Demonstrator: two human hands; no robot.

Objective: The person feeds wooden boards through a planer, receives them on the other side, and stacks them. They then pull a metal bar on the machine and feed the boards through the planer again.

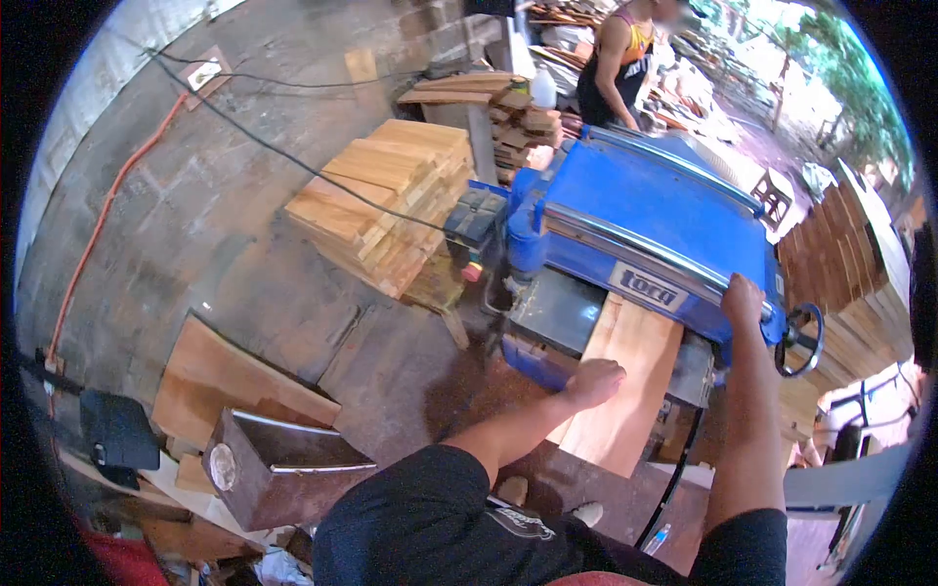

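Observation:
A wide wooden board [625, 391] lies partly inside the blue planer machine [655, 205], its near end sticking out toward me. My left hand [594, 384] rests on the board's left side with its fingers curled; whether it grips anything is hidden. Up at the machine's front right corner, my right hand [743, 298] is closed around the end of the metal roller bar [635, 254]. Just right of that hand is a handwheel [803, 340] on the machine's side. The metal infeed table [557, 311] shows left of the board.
Stacked boards [391, 186] stand left of the machine, near a switch box with a red button [472, 272]. More boards [840, 264] are piled at right. A person [616, 68] stands behind the machine. A metal box [283, 469] and black hose [674, 479] lie nearer me.

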